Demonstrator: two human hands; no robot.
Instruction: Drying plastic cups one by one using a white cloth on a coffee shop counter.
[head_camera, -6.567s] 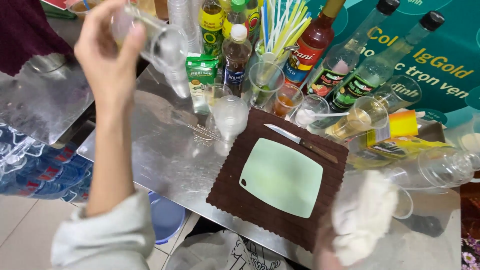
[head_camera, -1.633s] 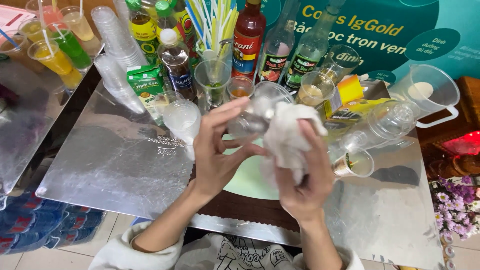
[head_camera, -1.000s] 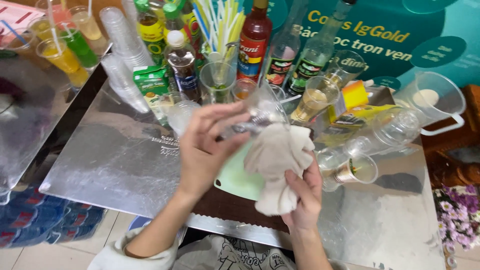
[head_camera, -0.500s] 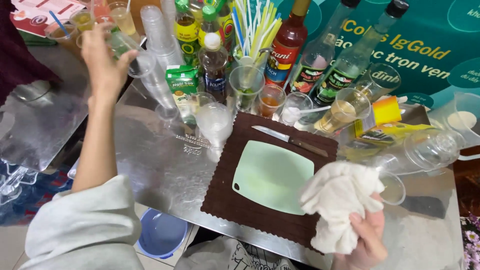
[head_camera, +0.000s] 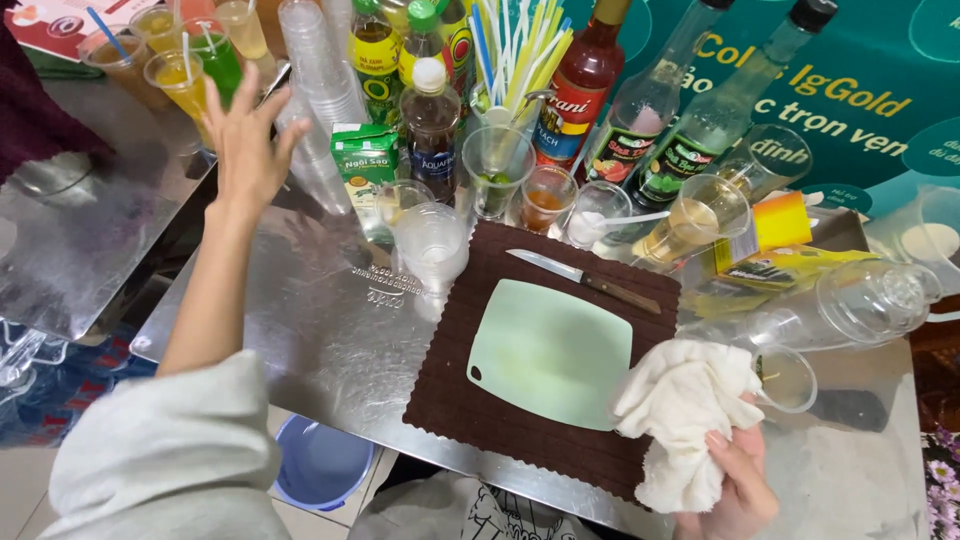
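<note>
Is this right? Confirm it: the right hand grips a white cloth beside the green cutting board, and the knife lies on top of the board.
Not quite. In the head view, the right hand does grip the white cloth beside the green cutting board. The knife, though, lies on the brown mat just beyond the board's far edge, not on top of it.

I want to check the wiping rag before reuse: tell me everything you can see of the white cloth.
The white cloth is a soft, crumpled off-white rag, bunched into loose folds. The right hand grips it from below at the table's near edge. Its upper-left folds overlap a corner of the pale green cutting board and the brown mat. No stains show.
</note>
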